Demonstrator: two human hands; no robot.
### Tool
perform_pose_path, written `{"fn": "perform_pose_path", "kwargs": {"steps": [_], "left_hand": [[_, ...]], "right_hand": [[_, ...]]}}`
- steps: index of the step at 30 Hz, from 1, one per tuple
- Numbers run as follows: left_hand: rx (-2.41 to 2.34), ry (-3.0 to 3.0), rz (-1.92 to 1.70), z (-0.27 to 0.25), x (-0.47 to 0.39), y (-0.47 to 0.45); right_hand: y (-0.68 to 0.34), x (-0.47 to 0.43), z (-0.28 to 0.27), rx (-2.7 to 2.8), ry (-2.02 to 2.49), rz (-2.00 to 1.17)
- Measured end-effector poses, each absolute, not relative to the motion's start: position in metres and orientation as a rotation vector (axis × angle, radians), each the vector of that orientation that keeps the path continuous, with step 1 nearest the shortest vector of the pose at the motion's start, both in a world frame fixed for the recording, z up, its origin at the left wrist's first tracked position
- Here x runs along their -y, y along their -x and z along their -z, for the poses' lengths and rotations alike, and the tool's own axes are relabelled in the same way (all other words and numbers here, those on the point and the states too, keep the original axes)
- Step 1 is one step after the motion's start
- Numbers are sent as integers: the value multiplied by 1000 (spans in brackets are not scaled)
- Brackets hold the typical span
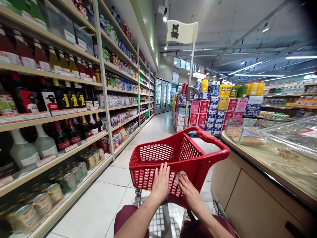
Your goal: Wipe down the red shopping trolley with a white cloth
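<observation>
A red plastic shopping cart (153, 155) stands side-on right in front of me, its handle to the right and a pole with a cream bear flag (182, 32) rising behind it. My left hand (160, 181) lies flat against the cart's perforated side, fingers stretched upward. Against the same side, nearer the handle, my right hand (189, 191) presses a small crumpled greyish cloth (181, 175). Part of that cloth is hidden under the fingers. The basket's far inner wall shows, but its floor is mostly out of sight.
Shelves of bottles and cans (74, 112) line the left side. At the right is a curved counter (237, 185) with clear covers over food. Stacked drink cartons (203, 110) stand beyond the cart, and a tiled aisle (160, 124) runs back to glass-door fridges (162, 94).
</observation>
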State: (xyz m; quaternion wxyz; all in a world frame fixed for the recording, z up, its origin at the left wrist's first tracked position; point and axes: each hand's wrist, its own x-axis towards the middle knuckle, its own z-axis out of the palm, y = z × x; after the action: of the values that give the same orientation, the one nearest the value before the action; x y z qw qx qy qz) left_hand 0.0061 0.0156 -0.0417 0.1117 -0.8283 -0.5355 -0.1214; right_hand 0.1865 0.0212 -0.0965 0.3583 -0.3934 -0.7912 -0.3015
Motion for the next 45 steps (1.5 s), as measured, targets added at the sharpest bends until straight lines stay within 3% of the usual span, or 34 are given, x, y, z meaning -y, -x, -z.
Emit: {"fn": "perform_pose_path", "kwargs": {"steps": [5,11,18,22,28,34,41,45], "left_hand": [[1526,2474,364,38,-17,-25],[1469,2527,386,32,-19,-40],[1486,2531,332,22,-24,-55],[1480,2575,314,23,-24,-59],[1537,2600,293,22,-25,-59],[1529,2581,317,20,-27,-56],[1570,2580,288,21,-30,-59],[1562,2561,234,22,-32,-54]], "right_hand": [[-209,-20,70,1926,1113,712],[-240,-17,93,1996,1066,805],[-261,-10,70,1833,1153,778],[-264,-2,79,2003,1032,757],[-285,-16,37,1659,1188,754],[-290,-5,68,1938,1092,758],[-285,-37,-1,1609,1191,831],[-272,-49,2,1929,1116,880]]}}
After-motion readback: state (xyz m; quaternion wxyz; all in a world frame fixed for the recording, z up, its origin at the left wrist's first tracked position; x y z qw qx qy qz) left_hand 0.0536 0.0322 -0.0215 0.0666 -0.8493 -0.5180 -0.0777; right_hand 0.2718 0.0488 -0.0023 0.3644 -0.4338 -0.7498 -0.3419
